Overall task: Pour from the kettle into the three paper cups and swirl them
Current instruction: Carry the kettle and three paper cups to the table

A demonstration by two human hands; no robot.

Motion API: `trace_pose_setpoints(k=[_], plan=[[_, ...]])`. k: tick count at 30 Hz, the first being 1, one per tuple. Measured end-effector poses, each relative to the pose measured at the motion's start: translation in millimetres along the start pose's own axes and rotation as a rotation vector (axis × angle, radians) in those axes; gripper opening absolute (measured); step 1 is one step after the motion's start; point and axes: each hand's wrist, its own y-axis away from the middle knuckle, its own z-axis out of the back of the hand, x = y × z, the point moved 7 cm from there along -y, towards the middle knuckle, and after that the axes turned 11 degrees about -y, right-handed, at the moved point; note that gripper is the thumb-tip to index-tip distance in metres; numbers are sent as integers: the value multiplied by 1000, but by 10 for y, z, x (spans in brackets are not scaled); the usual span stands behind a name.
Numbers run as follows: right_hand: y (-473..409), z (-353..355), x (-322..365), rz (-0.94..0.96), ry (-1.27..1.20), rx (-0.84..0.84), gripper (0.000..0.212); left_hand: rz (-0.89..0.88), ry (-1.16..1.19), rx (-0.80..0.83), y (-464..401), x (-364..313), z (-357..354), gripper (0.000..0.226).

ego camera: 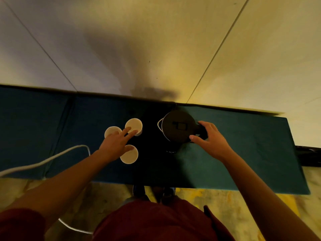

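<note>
Three white paper cups stand close together on a dark teal surface [251,153]: one at the far left [111,130], one further back [134,124] and one nearer to me [130,156]. My left hand [114,145] hovers over them with fingers spread, fingertips over the back cup's rim and the thumb at the near cup. A black kettle [178,126] with a closed lid stands to the right. My right hand [211,139] wraps around the kettle's handle on its right side.
A white cable [43,161] runs across the left part of the surface and down to the floor. A pale wall rises right behind the surface. The front edge lies just before my legs; a dark object [309,154] sits past the right end.
</note>
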Motion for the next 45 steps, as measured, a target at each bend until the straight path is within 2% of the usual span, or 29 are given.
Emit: trace_pose_setpoints(k=[5,11,15,20,24,27,30,33,36,39,45], plan=[[-64,5,-1,-17,-34,10,66,-11,-15,-6,-59,50,-17,63],[-55,-20,-43,-25,-93,-38,62,-158,-306,67,-76,-51,-14,57],[-68,-22,-52,-27,-86,-50,60,-156,-218,79,-136,-20,-25,59],[-18,-2,-105,-65,-118,-9,49,39,126,9,-148,4,115,29],[-58,-129,-170,-92,-151,107,49,84,185,-12,-148,100,180,26],[-84,-194,-192,-92,-231,181,41,122,218,-3,-124,157,224,28],[-109,-222,-224,-93,-221,146,26,174,221,-16,-88,176,284,27],[-17,-261,-269,-102,-266,-32,18,221,200,-13,-68,177,303,26],[25,-201,-189,7,-278,-139,25,214,129,7,-14,91,361,28],[-131,-45,-22,112,-249,-146,31,260,81,-2,29,62,478,33],[-318,168,260,305,-194,47,32,541,154,-94,574,-300,591,31]])
